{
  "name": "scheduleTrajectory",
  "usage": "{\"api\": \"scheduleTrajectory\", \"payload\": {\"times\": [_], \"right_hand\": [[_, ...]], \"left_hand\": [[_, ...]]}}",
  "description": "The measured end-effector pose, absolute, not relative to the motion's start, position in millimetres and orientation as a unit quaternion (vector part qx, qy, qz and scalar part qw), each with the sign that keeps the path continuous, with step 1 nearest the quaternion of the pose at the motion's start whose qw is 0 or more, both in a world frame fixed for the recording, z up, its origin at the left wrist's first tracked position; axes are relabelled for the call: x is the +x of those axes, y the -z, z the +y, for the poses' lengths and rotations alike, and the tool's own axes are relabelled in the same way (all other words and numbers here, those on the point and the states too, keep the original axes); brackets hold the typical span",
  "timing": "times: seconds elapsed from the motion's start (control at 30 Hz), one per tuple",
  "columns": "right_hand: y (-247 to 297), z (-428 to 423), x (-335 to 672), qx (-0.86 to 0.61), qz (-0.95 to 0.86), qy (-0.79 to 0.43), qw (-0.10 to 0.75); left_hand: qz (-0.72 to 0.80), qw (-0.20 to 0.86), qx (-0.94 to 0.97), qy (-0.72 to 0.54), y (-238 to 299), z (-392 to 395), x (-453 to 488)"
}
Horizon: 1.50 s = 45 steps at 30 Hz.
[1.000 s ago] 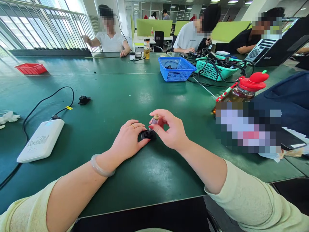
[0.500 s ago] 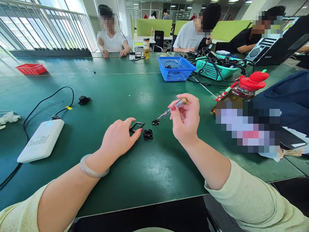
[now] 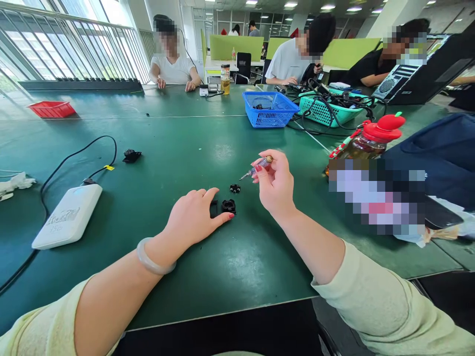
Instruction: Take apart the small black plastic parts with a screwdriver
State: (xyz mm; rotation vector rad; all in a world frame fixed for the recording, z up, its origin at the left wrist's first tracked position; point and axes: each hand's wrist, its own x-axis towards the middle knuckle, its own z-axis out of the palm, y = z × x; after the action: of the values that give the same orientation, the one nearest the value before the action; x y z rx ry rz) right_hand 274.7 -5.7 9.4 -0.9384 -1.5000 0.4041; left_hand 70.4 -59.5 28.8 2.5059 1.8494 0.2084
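Note:
My right hand (image 3: 276, 183) is closed around the clear handle of a small screwdriver (image 3: 264, 162). Its thin tip points down and left, just above a small black part (image 3: 235, 188) on the table. My left hand (image 3: 195, 215) has its thumb and fingers spread apart, low over the table. Between them lies a black rectangular frame (image 3: 213, 208), partly hidden by the hand. Right beside the frame sits a square black housing (image 3: 228, 205); the left thumb tip is at its lower edge, and whether it touches cannot be made out.
On the green table (image 3: 178, 143), a white power bank (image 3: 67, 217) with a black cable lies left, near a black piece (image 3: 131, 155). Blue (image 3: 270, 117) and teal baskets (image 3: 326, 116), a red-lidded bottle (image 3: 382, 131) and a red tray (image 3: 52, 109) stand farther off. Several people sit beyond.
My left hand has put the black frame down and opened, moving right to the housing. The screwdriver and right hand have shifted slightly left, and the tip is off the small part.

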Motion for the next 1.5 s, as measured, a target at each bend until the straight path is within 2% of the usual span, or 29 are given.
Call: {"api": "scheduleTrajectory", "payload": {"times": [0.1, 0.2, 0.4, 0.6, 0.73, 1.07, 1.33, 1.5], "right_hand": [[-8, -7, 272, -0.398, -0.666, -0.201, 0.597], [-9, -11, 270, -0.387, -0.670, -0.225, 0.592], [-17, -21, 270, -0.322, -0.657, -0.240, 0.638], [-19, -16, 273, -0.318, -0.618, -0.236, 0.680], [-18, -14, 273, -0.329, -0.613, -0.245, 0.675], [-16, -16, 271, -0.323, -0.624, -0.252, 0.665], [-12, -15, 271, -0.337, -0.628, -0.278, 0.645], [-13, -15, 273, -0.344, -0.631, -0.284, 0.635]], "left_hand": [[0.553, 0.009, 0.825, -0.121, -22, -58, 74], [0.528, 0.057, 0.833, -0.153, -14, -58, 80], [0.478, 0.113, 0.853, -0.177, -2, -58, 88], [0.486, 0.134, 0.847, -0.170, -3, -55, 83], [0.490, 0.149, 0.845, -0.153, -6, -57, 80], [0.501, 0.174, 0.824, -0.202, -6, -55, 79], [0.533, 0.114, 0.820, -0.177, -5, -55, 78], [0.592, 0.065, 0.790, -0.146, -7, -40, 38]]}}
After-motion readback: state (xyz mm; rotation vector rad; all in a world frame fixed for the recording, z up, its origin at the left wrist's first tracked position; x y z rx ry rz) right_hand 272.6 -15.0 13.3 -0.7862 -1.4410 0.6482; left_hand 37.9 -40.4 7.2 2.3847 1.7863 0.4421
